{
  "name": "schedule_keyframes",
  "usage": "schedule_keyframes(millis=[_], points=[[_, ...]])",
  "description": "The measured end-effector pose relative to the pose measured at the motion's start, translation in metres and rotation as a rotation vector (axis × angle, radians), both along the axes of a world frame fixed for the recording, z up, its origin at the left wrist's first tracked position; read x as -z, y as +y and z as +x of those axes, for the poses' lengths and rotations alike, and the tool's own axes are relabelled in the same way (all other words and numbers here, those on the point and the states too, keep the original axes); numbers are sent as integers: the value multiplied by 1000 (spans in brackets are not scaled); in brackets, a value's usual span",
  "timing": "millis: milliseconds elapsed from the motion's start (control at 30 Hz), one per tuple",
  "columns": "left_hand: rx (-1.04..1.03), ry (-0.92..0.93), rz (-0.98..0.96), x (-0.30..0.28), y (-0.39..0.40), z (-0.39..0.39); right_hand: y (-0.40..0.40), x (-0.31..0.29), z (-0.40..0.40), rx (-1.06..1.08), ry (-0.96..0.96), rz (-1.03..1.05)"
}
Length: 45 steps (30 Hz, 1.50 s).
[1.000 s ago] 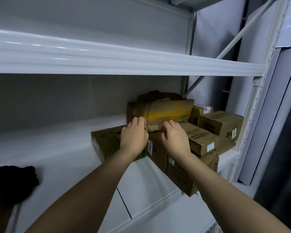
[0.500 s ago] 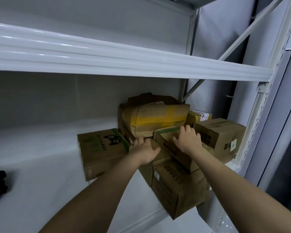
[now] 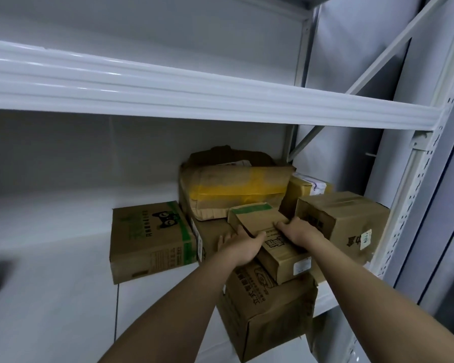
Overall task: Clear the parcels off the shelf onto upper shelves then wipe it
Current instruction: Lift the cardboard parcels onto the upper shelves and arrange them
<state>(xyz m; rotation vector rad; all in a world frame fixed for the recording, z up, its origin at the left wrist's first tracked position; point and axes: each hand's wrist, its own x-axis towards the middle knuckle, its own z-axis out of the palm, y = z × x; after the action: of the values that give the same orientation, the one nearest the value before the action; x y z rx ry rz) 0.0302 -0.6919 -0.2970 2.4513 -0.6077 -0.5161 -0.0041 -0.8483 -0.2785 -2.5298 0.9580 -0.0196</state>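
Two hands grasp one small brown parcel [image 3: 268, 239] with a green tape strip and white label: the left hand [image 3: 243, 248] curls round its left edge, the right hand [image 3: 298, 231] wraps its right side. It rests atop a larger carton [image 3: 268, 307] directly beneath the hands.

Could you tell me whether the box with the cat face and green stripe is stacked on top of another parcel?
No, the cat-face box stands directly on the white shelf, left of the stacked parcels.
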Motion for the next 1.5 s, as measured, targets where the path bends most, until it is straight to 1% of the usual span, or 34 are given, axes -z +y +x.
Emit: schedule_keyframes(millis=[100,167,267,333,433,500,600,667,733,800,967,1067,1233,1267,1333,1500], points=[[-69,88,-66,2,-5,-2,0,-2,0,1,-29,30],[-102,161,-144,-1,-8,-5,0,-2,-2,-5,-46,75],[-157,285,-344,7,-15,7,-1,-5,-5,-29,-56,128],[-188,322,-434,10,-13,13,2,-8,-9,-54,-88,221],[-196,382,-578,-11,6,4,11,-16,-15,-83,-172,400],[-212,452,-675,-17,18,5,20,-20,-21,-111,-182,476],[-237,569,-770,-27,41,-4,35,-23,-28,-164,-197,557],[-247,579,-807,-29,53,-7,42,-22,-35,-206,-239,595],[-272,572,-864,-28,67,-10,51,-19,-41,-258,-327,683],[-300,575,-922,-26,84,-16,60,-13,-46,-307,-415,722],[-365,558,-1020,-18,123,-24,92,-11,-64,-540,-528,844],[-425,556,-1038,-17,142,-26,107,-8,-62,-663,-508,768],[-491,630,-1001,-16,182,-26,144,-5,-56,-859,-533,586],[-503,620,-998,-17,202,-26,161,-7,-54,-879,-537,556],[-516,635,-981,-19,213,-29,170,-7,-53,-887,-543,523],[-516,591,-977,-28,278,-40,239,-8,-52,-871,-674,510]])
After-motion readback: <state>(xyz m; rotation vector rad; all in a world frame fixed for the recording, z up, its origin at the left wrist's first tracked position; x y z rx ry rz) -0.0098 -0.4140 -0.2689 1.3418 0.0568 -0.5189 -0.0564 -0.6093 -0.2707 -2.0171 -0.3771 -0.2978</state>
